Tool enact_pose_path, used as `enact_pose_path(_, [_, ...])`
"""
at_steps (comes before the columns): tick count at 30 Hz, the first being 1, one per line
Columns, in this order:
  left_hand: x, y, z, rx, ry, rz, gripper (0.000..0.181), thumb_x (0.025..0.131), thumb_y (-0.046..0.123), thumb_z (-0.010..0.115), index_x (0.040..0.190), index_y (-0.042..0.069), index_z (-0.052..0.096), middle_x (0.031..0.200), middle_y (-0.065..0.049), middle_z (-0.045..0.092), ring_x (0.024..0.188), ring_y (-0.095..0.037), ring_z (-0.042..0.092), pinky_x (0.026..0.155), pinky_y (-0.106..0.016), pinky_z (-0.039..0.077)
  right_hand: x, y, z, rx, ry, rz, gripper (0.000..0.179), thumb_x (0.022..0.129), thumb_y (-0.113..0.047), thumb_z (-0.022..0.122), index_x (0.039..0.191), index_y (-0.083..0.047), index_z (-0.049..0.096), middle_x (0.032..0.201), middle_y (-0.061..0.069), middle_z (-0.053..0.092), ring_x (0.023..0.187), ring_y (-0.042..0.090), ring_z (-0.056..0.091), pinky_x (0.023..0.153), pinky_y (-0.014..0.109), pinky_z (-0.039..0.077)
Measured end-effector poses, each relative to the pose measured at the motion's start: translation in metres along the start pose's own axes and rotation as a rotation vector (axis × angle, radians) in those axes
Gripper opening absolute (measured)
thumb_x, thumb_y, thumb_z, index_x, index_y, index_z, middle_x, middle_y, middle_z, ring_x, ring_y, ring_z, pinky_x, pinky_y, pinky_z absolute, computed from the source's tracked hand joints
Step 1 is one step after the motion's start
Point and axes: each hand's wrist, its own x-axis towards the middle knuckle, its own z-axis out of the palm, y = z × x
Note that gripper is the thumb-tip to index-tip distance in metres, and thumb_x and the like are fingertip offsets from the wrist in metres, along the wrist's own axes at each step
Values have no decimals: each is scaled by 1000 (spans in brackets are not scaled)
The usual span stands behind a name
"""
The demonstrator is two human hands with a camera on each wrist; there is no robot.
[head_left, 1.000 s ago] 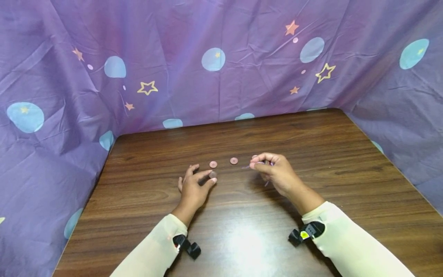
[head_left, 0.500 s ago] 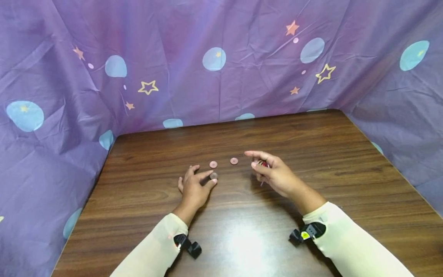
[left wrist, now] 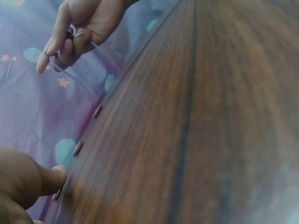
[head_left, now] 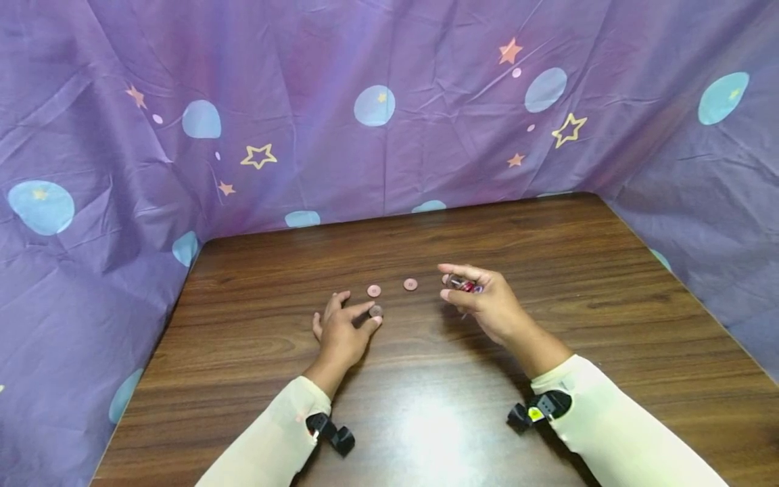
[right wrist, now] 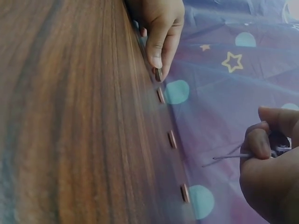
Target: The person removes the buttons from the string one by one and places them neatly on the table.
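Wood tbl (head_left: 639, 318), 3 pink btns (head_left: 410, 285) ~2 o'clock from L hand (head_left: 342, 337). L pinches dark btn (head_left: 376, 310); R hand (head_left: 491, 306) curled on cord (right wrist: 229, 157), idx/thumb apart.

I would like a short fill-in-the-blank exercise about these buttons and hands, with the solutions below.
The left hand holds a brown button between finger and ____.
The pink buttons lying in a row number ____.
Of the left hand and right hand, only the ____ one holds string.
Missing words: thumb; three; right.

Head view bright, wrist views dimmer.
White glare on near tabletop (head_left: 433, 429); soft shadow below right hand (head_left: 487, 304); wrist views hazy.
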Motion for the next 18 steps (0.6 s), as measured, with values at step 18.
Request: enact_pose_path(18, [0,0,0,44,-6,9,32,91,28,88,123,22,84,165,-15,52,163,-42,35,129,-77,5,1,-2,4,98,31,2,29,94,13,69,107,-13,73,79,-8,69,57,5,54,47,17,43])
